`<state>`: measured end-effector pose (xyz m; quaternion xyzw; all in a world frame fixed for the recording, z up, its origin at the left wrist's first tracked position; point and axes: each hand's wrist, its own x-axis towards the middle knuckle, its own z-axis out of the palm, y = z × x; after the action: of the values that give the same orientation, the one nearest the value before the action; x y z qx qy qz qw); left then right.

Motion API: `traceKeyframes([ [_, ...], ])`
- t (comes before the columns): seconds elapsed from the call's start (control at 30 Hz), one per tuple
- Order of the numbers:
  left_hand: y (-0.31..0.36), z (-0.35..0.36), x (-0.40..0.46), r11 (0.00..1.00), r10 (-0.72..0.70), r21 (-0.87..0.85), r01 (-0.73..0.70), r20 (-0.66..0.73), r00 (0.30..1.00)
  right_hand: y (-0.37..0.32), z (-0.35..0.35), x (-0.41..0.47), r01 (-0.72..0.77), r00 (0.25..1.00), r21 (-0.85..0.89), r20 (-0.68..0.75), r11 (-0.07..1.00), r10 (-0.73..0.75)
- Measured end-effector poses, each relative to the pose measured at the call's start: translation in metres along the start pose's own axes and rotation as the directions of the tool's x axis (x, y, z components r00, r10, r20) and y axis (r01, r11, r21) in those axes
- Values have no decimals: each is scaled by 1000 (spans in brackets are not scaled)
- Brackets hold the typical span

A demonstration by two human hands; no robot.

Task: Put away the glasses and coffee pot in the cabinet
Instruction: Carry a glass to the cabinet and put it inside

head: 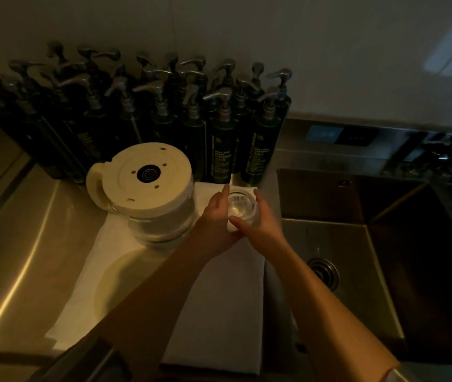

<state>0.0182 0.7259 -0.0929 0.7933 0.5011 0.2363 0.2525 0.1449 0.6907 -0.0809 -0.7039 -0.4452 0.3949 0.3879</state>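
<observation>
Both hands cup one glass on the white cloth, steel surface: left hand w/ fingers straight along its left side, right hand curled round right side, thumb in front. Coffee pot upside down just left, on same cloth. Pump bottles behind; sink to right.
</observation>
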Motion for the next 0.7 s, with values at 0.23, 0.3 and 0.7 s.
traceKeyframes([
  [0.23, -3, 2, 16, 983, -84, -155, 98, 90, 992, -1, 3, 5, 102, 995, -5, 0, 995, -102],
  [0.3, -4, 2, 16, 982, -80, -165, 91, 77, 994, -2, 3, 3, 116, 993, 9, -6, 993, -116],
  [0.7, 12, -16, -23, 986, -70, -149, 68, -9, 998, -1, -3, -32, 138, 988, 79, 62, 987, -143],
])
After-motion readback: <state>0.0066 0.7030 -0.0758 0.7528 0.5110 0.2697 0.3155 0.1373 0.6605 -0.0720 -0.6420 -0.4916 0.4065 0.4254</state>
